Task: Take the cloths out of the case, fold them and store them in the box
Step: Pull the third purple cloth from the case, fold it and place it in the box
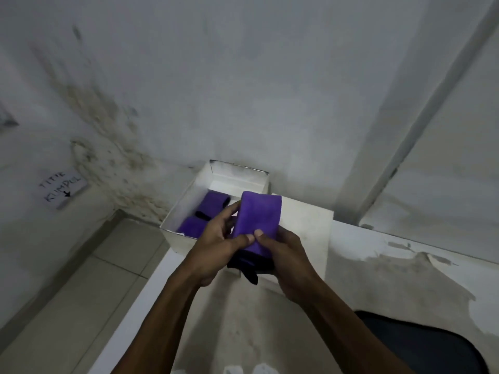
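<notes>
Both our hands are on one folded purple cloth (pixel 258 220), held up just in front of the white box (pixel 189 193). Left hand (pixel 218 238): fingers reach up along the cloth's left edge, thumb pressed on its lower face. Right hand (pixel 280 255): thumb on the lower face beside the left thumb, the remaining fingers curled under and behind. So both sets of fingers are clamped on the cloth. A dark edge or backing hangs below the grip; we cannot tell whether it is part of the same cloth.

The box is open-topped and sits at the far left corner of the worn white surface (pixel 378 265), against the stained wall (pixel 113 136). Inside it lie folded purple cloths (pixel 213 202), at least two, with something dark between them. Our hands and the held cloth cover the box's near right corner.

A raised white block (pixel 307 220) stands just right of the box, behind the held cloth. A dark rounded object (pixel 421 346) lies at the near right; its identity is unclear. A handwritten paper note (pixel 63 188) is stuck to the wall on the left. Tiled floor (pixel 89 279) lies below on the left.
</notes>
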